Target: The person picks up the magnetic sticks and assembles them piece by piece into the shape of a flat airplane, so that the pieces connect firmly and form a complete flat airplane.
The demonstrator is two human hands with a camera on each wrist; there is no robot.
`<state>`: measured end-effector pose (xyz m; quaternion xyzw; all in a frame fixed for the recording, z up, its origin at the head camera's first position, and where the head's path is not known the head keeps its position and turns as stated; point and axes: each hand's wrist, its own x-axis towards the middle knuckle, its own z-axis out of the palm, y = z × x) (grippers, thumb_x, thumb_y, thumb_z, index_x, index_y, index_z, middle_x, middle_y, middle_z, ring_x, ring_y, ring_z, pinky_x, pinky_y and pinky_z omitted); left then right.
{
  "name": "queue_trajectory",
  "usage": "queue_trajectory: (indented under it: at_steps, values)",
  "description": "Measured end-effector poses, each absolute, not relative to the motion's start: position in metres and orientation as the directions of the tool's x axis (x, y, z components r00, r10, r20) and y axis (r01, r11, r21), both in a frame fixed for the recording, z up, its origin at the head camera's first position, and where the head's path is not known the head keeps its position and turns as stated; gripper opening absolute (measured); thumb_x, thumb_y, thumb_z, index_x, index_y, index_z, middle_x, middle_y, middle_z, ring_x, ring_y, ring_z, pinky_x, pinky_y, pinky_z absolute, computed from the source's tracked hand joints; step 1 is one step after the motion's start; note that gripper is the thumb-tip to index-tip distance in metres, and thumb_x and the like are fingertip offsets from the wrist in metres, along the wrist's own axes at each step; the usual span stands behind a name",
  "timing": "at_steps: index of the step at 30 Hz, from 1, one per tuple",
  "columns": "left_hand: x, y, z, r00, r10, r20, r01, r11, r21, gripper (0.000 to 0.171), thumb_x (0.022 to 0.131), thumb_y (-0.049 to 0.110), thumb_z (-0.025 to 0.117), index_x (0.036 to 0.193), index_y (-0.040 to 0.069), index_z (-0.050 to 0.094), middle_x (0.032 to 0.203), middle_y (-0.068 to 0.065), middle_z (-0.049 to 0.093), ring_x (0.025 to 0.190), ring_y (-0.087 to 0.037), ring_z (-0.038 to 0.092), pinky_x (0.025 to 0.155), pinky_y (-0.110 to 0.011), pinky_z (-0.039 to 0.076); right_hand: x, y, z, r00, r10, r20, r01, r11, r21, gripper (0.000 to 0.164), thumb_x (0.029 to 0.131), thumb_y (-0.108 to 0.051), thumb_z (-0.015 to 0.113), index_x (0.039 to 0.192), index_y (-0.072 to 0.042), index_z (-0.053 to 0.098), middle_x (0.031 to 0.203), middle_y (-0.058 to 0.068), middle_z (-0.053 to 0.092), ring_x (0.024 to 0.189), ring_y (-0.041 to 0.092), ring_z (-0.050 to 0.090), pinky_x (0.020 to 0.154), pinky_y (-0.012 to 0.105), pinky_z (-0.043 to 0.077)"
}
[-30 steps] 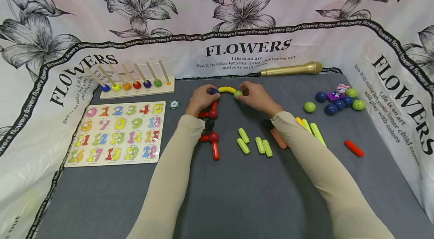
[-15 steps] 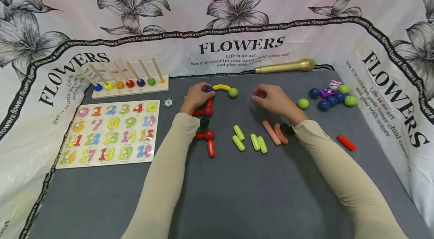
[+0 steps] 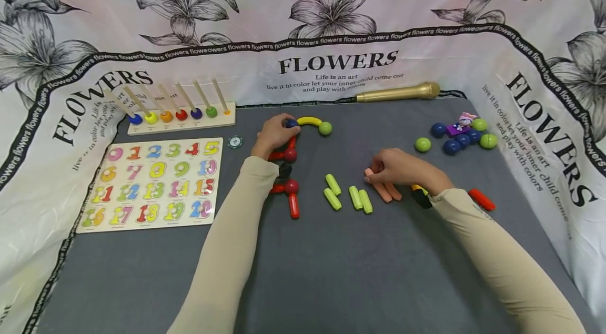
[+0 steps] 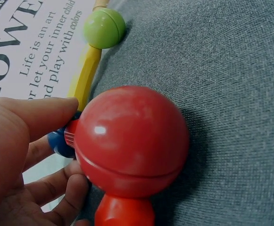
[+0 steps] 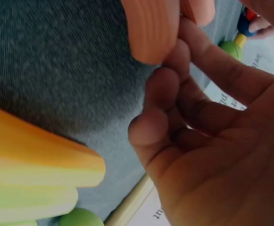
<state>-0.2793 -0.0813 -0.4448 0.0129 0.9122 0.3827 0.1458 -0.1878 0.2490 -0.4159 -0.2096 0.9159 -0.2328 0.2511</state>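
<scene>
My left hand pinches a blue ball at the far corner of a chain of toy building sticks and balls. From it a curved yellow stick runs right to a green ball. Red sticks and a red ball join on the near side; this ball looms large in the left wrist view. A second red ball bears red sticks closer to me. My right hand pinches the far end of a straight salmon stick, beside a curved salmon stick on the table.
Several short lime sticks lie mid-table. Yellow and lime sticks lie by the right wrist, a red stick beyond. Back right are blue and green balls around a small figurine. A number board and peg stand occupy the left.
My right hand has let go of the green ball, drawn back to the right and come down on the salmon sticks. The left hand stays at the blue ball.
</scene>
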Motion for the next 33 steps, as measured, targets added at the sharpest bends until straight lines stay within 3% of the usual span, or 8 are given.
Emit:
queue_trajectory:
  at_steps: [4,7,11,14,23,33]
  values:
    - [-0.280,-0.084,-0.445,-0.954,0.140,-0.264,-0.090,0.709,0.700,0.045,0.106,0.035,0.067,0.147,0.015,0.063,0.128,-0.015,0.063,0.118,-0.033,0.058,0.113,-0.064,0.031,-0.189,0.246,-0.419,-0.772,-0.504,-0.387,-0.257,0.804,-0.536,0.028,0.101,-0.023,0.073,0.077,-0.011,0.065,0.068,0.003,0.058,0.059,0.020,0.055,0.060,0.036,0.042]
    - [-0.279,-0.084,-0.444,-0.952,0.143,-0.269,-0.093,0.704,0.704,0.046,0.106,0.034,0.067,0.147,0.015,0.062,0.122,-0.014,0.062,0.111,-0.032,0.057,0.107,-0.059,0.035,-0.192,0.243,-0.420,-0.760,-0.510,-0.404,-0.218,0.785,-0.580,0.030,0.105,-0.021,0.066,0.078,-0.009,0.065,0.062,0.007,0.061,0.053,0.026,0.060,0.062,0.037,0.046]
    - [-0.279,-0.085,-0.444,-0.954,0.131,-0.270,-0.104,0.698,0.708,0.046,0.106,0.034,0.067,0.146,0.013,0.061,0.111,-0.011,0.059,0.100,-0.029,0.054,0.100,-0.053,0.035,-0.200,0.238,-0.423,-0.777,-0.509,-0.372,-0.172,0.738,-0.652,0.028,0.109,-0.022,0.060,0.088,-0.005,0.068,0.072,0.009,0.067,0.061,0.028,0.068,0.072,0.038,0.052]
    - [-0.278,-0.086,-0.445,-0.955,0.124,-0.270,-0.110,0.697,0.708,0.045,0.106,0.034,0.068,0.144,0.011,0.060,0.106,-0.010,0.057,0.095,-0.027,0.053,0.098,-0.051,0.034,-0.208,0.233,-0.427,-0.814,-0.488,-0.315,-0.174,0.722,-0.669,0.025,0.108,-0.023,0.062,0.093,-0.004,0.068,0.080,0.008,0.065,0.070,0.024,0.065,0.071,0.039,0.051]
    - [-0.277,-0.087,-0.448,-0.958,0.126,-0.258,-0.101,0.692,0.715,0.044,0.106,0.034,0.068,0.142,0.009,0.060,0.104,-0.009,0.057,0.093,-0.026,0.052,0.096,-0.049,0.035,-0.230,0.206,-0.434,-0.886,-0.404,-0.229,-0.140,0.703,-0.698,0.030,0.105,-0.026,0.062,0.083,-0.006,0.066,0.069,0.010,0.063,0.059,0.021,0.052,0.059,0.034,0.040]
    - [-0.277,-0.087,-0.444,-0.959,0.124,-0.256,-0.101,0.693,0.714,0.044,0.106,0.035,0.068,0.141,0.011,0.061,0.104,-0.008,0.056,0.094,-0.026,0.052,0.093,-0.047,0.034,-0.248,0.172,-0.437,-0.919,-0.334,-0.211,-0.078,0.676,-0.732,0.035,0.105,-0.027,0.063,0.078,-0.006,0.068,0.066,0.010,0.065,0.058,0.024,0.056,0.058,0.034,0.039]
